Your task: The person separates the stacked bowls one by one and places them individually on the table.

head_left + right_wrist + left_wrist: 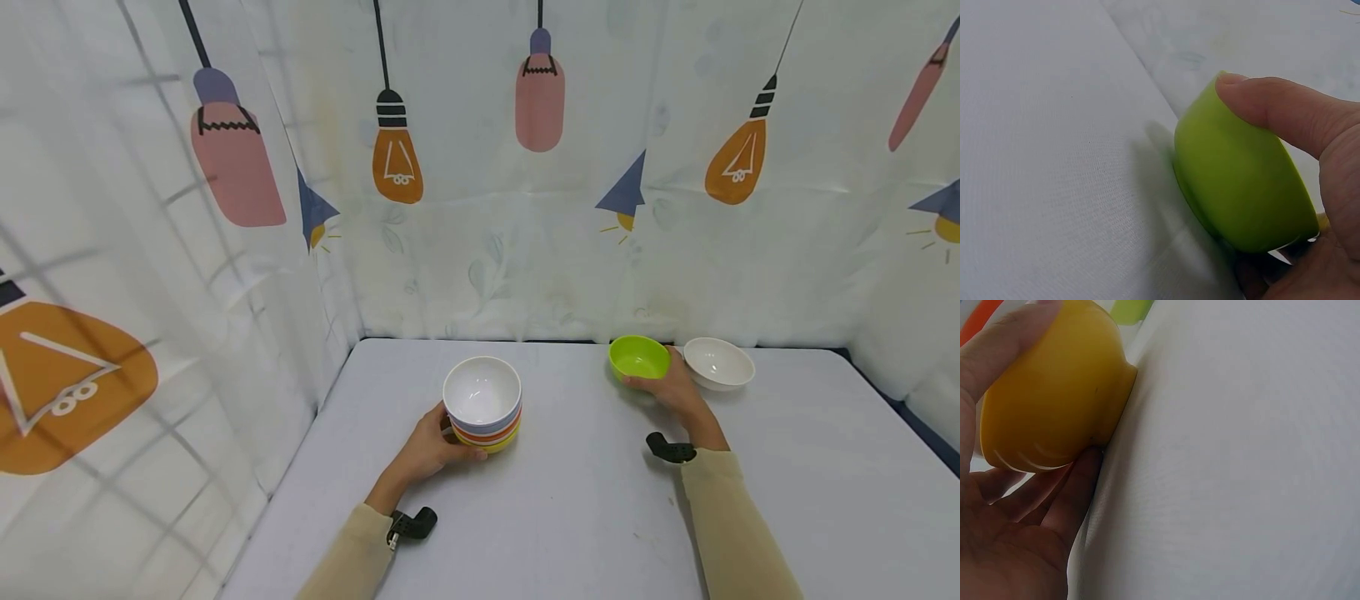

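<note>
A stack of nested bowls [482, 400] stands on the table, white inside, with blue, orange and yellow rims below. My left hand [435, 444] holds the stack from its left side. In the left wrist view the lowest, yellow bowl [1060, 387] sits between thumb and fingers, its foot at the table. At the back right, my right hand [672, 385] grips a green bowl [637, 358] by its right side. In the right wrist view the thumb lies at the green bowl's [1235, 175] rim, the other fingers mostly hidden behind it.
A white bowl [718, 364] stands just right of my right hand, near the table's back edge. The white-covered table [562, 500] meets a curtain [465, 250] printed with lamps at the back and left. Each wrist wears a black strap device [670, 448].
</note>
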A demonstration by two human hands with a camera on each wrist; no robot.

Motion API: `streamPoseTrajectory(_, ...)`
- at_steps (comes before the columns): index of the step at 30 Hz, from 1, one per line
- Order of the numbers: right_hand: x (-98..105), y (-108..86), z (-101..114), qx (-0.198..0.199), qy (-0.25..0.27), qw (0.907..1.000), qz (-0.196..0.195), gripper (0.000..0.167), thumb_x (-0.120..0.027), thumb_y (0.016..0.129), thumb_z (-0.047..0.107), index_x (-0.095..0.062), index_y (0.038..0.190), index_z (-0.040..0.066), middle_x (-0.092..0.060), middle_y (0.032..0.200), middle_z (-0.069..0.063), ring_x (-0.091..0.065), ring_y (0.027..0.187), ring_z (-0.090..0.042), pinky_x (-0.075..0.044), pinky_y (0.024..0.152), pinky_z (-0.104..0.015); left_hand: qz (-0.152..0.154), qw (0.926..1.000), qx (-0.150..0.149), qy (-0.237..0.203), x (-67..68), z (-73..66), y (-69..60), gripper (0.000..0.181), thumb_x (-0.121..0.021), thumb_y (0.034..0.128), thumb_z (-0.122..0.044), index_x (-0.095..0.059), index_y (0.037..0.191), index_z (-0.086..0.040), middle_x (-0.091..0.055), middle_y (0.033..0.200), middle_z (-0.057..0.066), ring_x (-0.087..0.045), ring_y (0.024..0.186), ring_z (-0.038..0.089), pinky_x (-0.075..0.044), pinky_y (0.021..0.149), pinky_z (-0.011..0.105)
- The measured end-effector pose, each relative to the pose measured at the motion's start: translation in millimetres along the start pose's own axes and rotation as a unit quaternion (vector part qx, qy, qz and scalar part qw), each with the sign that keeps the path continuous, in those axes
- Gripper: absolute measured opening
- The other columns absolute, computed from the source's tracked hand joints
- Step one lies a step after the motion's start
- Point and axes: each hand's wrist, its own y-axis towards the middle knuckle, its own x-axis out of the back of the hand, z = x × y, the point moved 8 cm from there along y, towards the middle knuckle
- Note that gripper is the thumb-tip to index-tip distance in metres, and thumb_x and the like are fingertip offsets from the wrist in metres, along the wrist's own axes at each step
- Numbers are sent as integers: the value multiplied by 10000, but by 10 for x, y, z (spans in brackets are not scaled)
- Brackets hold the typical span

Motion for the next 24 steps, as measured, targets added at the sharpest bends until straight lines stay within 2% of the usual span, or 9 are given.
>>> streamPoseTrajectory(7,-5,-21,27,-7,-6,10000,99,1142,-857,837,351,-83,1600,-1,-294,1564,-274,-362,1376,-431,-323,1204,-584,6,10000,27,2,-3,2,4,942,-967,699,-222,-452,1487,-224,-602,1411,34,-604,1281,246,-496,1068,394)
streamPoseTrajectory(15,4,-53,84,-188,-111,9995,217,1213,-809,876,401,67,1612,-2,-201,1604,-309,-317,1392,-445,-296,1215,-588,-3,10000,24,-24,0,10,6,934,-965,700,-215,-458,1484,-217,-604,1410,39,-604,1280,250,-500,1063,390)
streamPoseTrajectory(20,29,-74,177,-6,-114,9997,201,1218,-801,887,375,103,1607,-12,-147,1622,-324,-286,1409,-459,-264,1222,-592,-9,10000,33,-8,-1,19,6,930,-964,702,-217,-458,1483,-217,-605,1406,40,-604,1279,251,-500,1061,388)
streamPoseTrajectory(24,57,-108,296,98,-313,9993,174,1211,-787,897,395,107,1606,-10,-91,1642,-328,-253,1435,-475,-235,1232,-619,-16,10000,35,-26,0,19,6,926,-964,702,-210,-461,1480,-210,-606,1402,46,-607,1274,254,-504,1058,390)
